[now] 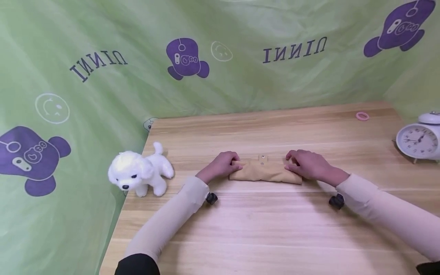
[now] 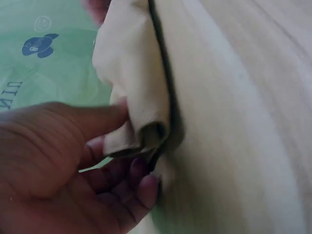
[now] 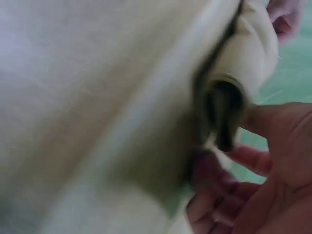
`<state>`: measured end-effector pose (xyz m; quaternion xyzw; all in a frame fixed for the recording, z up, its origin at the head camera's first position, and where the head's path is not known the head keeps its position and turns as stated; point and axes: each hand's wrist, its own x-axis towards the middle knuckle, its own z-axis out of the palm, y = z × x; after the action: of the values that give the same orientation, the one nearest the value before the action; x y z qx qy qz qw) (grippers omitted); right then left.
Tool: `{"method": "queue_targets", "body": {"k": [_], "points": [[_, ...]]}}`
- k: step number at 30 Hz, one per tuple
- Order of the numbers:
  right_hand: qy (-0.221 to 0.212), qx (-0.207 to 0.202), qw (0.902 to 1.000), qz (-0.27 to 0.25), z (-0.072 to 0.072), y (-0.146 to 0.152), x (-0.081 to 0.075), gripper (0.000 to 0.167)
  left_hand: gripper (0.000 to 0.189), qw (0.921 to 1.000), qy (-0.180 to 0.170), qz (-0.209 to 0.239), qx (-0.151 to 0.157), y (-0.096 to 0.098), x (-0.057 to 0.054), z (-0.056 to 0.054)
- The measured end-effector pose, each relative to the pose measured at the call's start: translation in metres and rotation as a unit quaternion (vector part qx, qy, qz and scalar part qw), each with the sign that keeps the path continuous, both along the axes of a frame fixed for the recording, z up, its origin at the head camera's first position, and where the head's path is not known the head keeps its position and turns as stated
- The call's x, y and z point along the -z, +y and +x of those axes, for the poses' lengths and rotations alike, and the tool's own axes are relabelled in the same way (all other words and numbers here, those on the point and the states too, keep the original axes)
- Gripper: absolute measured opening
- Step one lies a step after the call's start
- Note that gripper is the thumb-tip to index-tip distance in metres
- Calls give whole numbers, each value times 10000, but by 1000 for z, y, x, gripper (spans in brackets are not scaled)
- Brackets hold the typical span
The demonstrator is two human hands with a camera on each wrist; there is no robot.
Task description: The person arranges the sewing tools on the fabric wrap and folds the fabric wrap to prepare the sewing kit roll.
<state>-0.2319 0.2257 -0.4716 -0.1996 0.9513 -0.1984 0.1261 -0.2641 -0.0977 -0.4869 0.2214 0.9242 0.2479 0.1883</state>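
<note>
A tan piece of fabric [image 1: 264, 173], rolled into a flat bundle, lies crosswise on the wooden table. At the middle of its far edge a small tab [image 1: 262, 157] with a metal snap sticks up. My left hand [image 1: 223, 164] pinches the bundle's left end, thumb on the near side. The right hand [image 1: 311, 165] grips the opposite end the same way. Seen from the left wrist, the thumb presses on the roll [image 2: 141, 78], whose open end shows folded layers. In the right wrist view the roll's other end [image 3: 225, 105] shows a dark hollow beside the thumb.
A white plush dog [image 1: 137, 173] stands on the table's left side. At the right edge is a white alarm clock [image 1: 417, 141], and a pink ring [image 1: 362, 116] lies near the back. Green printed curtain [image 1: 240, 84] hangs behind the wooden table [image 1: 261, 233].
</note>
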Motion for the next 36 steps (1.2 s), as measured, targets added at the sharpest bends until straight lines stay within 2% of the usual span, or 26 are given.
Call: {"method": "queue_targets", "body": {"k": [3, 7, 10, 13, 17, 23, 28, 32, 36], "points": [[47, 13, 9998, -186, -5, -1, -9, 30, 31, 9988, 383, 203, 232, -2, -8, 4], [0, 139, 9970, -768, -13, -9, -14, 23, 43, 9911, 1001, 525, 697, 8, -29, 19], [-126, 94, 9952, -965, -22, -22, -11, 22, 44, 9874, 1111, 637, 934, 18, -34, 28], [-468, -52, 9940, -985, -31, -38, -5, 26, 39, 9877, 1099, 619, 925, 26, -28, 28], [-1022, -78, 9895, -1015, -41, -55, 0, 27, 26, 9902, 963, 762, 658, 30, -14, 25], [-1427, 425, 9811, -1237, -48, -61, 1, 24, 23, 9918, 787, 987, 181, 29, 4, 17], [-1695, 596, 9714, -1550, -50, -65, 6, 24, 24, 9922, 675, 1035, 157, 29, 8, 12], [-1658, 858, 9670, -1733, -48, -67, 11, 25, 21, 9908, 720, 1110, 290, 31, 7, 11], [-1718, 1114, 9557, -2115, -43, -70, 12, 26, 21, 9894, 792, 1155, 380, 32, 6, 10]]}}
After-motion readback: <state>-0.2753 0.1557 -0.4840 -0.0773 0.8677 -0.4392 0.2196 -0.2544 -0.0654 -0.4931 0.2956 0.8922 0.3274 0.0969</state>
